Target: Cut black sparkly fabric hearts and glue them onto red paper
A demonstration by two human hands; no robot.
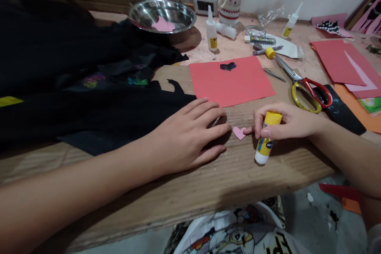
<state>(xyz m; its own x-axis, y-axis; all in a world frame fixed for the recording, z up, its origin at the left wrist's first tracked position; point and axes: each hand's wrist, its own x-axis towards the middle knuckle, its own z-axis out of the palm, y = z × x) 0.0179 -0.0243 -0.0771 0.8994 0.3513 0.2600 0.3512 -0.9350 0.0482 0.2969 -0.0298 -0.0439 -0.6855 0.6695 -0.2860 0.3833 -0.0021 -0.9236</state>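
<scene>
My right hand [282, 121] is closed round a yellow glue stick [265, 143] with a white end pointing down. One finger of that hand reaches out to touch a small pink paper heart [239, 132] on the wooden board. To the heart's left, my left hand [196, 133] lies with fingers stretched out over the board, its wrist by some black material; nothing shows in its grasp. Beyond both hands is a red paper sheet [232, 83] with a small black cut-out [228, 66] near its far edge.
Red-and-yellow-handled scissors [306, 87] lie right of the red sheet. Black fabric [74, 79] covers the left side. At the back stand a steel bowl [178, 29], glue bottles [212, 33] and a small clock [204, 3]. Coloured papers [336, 61] lie at far right. The wooden board [178, 194] ends in front.
</scene>
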